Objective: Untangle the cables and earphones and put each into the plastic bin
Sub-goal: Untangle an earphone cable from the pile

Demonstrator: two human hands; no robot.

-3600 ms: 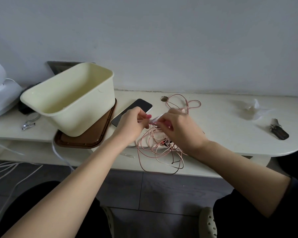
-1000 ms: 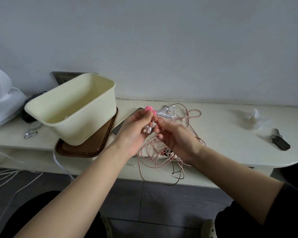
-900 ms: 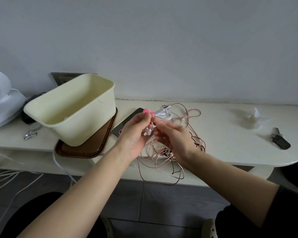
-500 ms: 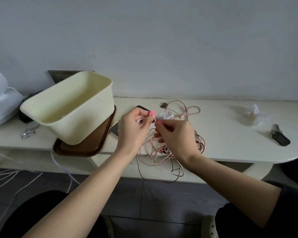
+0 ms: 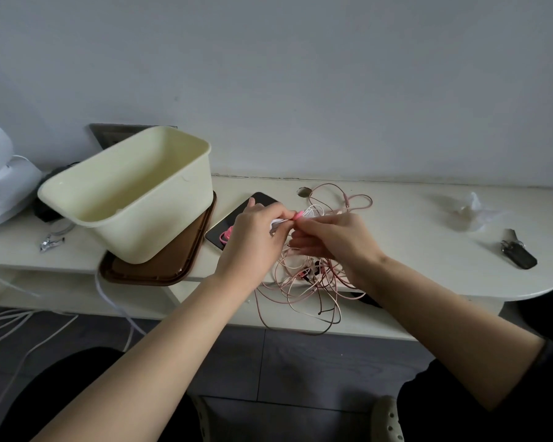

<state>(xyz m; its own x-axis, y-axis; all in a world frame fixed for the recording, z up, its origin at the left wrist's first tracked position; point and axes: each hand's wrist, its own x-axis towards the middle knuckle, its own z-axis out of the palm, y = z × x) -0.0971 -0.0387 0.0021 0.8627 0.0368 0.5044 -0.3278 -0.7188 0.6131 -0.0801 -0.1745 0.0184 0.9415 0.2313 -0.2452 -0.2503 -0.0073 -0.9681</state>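
Left hand: the left hand is at the middle of the frame, raised just above the bench, back toward the camera. Its fingers are curled, thumb and forefinger pinching a white earphone cable.
Right hand: the right hand is just right of the left, fingertips meeting it. Its fingers are bent and pinch the same white cable; a small pink piece shows at the meeting point, too small to identify.
Cables: a tangle of pink cables lies on the bench under both hands. Loops hang over the front edge, and one loop reaches toward the wall, upper right of the hands. A bunch of white cable sits just behind the fingertips.
Plastic bin: the cream plastic bin is left of centre, tilted, resting on a brown tray, well apart from the tangle.
Phone: a dark phone lies between the tray and the hands, partly hidden by the left hand, with a pink loop on it.
Bench: the pale bench runs across the frame against a grey wall.
Right side: crumpled clear plastic and, nearer the front, a dark key fob.
Left side: a white appliance at the frame edge and a small metal clip near the bin.
Floor: white cords trail at lower left.
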